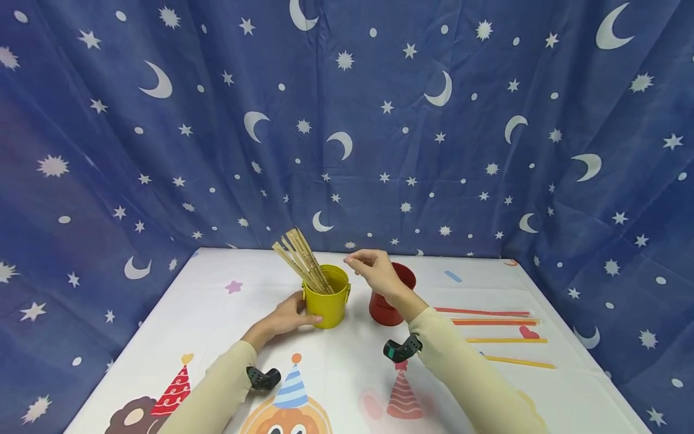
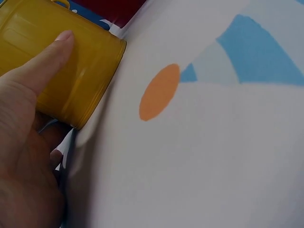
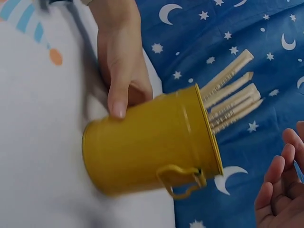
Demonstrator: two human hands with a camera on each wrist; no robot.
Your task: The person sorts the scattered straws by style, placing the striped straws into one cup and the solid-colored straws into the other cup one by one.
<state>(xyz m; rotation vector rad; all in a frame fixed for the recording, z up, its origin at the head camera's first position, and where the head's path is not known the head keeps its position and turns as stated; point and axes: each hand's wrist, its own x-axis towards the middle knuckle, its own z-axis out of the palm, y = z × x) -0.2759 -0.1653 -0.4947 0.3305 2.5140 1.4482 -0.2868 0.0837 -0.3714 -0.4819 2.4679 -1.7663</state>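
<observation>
A yellow metal bucket [image 1: 328,310] stands upright on the table, small handles at its sides. Several pale tan sticks with dark printing [image 1: 301,260] lean out of it to the left. My left hand [image 1: 286,317] holds the bucket from the left side, thumb across its front, as the left wrist view also shows. Up beside the bucket's rim, to its right, my right hand [image 1: 375,274] hovers with fingers loosely bent and nothing visible in them. Partly behind that hand and wrist is a red bucket [image 1: 384,312]; its inside is mostly hidden.
To the right of the red bucket lie several long thin sticks: a red one [image 1: 482,311], orange ones [image 1: 493,322] and yellow ones [image 1: 506,341]. A white printed cloth [image 1: 244,301] covers the table. Behind it hangs a blue curtain [image 1: 368,175] with moons and stars.
</observation>
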